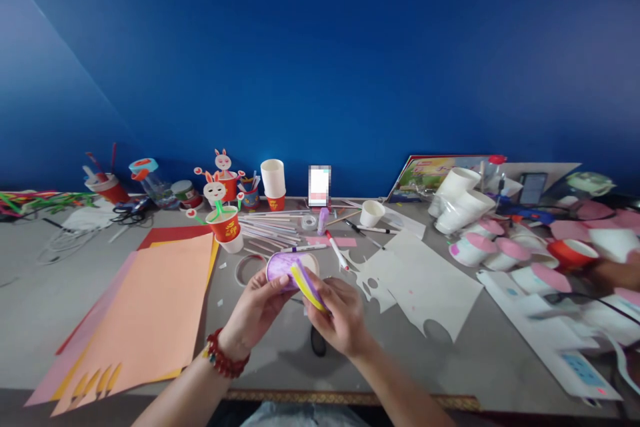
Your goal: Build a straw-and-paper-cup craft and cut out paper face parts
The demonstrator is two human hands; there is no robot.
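Before me my left hand (267,300) grips a white paper cup, whose purple-coloured surface (279,267) faces up toward me. Its fingers wrap round the near left side. In the fingers of my right hand (340,310) is a long, narrow purple-and-yellow strip (307,285), apparently paper. The strip's upper end overlaps the cup in this view; whether it touches the cup I cannot tell. Just behind the cup lie a purple-capped marker (303,249) and a red-and-white marker (337,251). A tape roll (250,270) sits beside my left hand.
Coloured paper sheets (155,293) lie at left, cut white paper (427,277) at right. Rabbit-decorated cups (225,230) and stacked cups (273,180) stand toward the blue wall (320,67). Several pink-topped cups (473,248) and a power strip (550,340) crowd the right.
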